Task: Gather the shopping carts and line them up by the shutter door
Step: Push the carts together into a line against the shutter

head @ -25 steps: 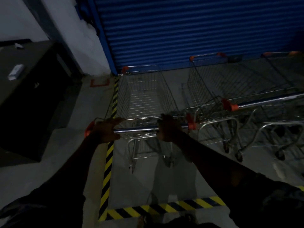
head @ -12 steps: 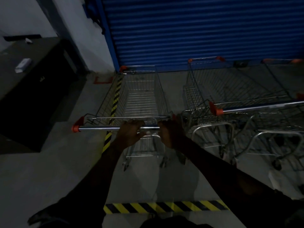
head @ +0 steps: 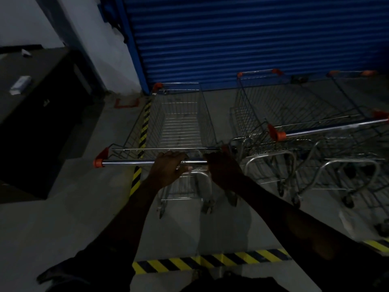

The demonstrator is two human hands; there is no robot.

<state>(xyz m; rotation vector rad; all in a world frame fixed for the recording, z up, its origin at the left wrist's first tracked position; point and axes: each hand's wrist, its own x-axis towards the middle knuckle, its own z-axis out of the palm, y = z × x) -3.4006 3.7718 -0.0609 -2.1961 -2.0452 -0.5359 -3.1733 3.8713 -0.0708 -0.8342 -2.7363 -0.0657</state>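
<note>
Shopping cart, the leftmost of those in view, is held at its chrome handle bar. The fingers of the left hand are curled over the bar from above, near its middle. The right hand is wrapped round the bar towards its right end, though its fingers are lost in shadow. The two hands are set close together, with a short stretch of bar left bare between them.

The wire basket is pointed at the blue shutter door, and its front edge is near the door's foot; contact cannot be judged. A strip of yellow-and-black floor tape is seen along the basket's left side. Just beside the held cart on the right, a second cart is parked nose to the shutter, and a third cart is partly seen beyond it. A dark cabinet is set against the wall at left, with a small white object lying on top.
</note>
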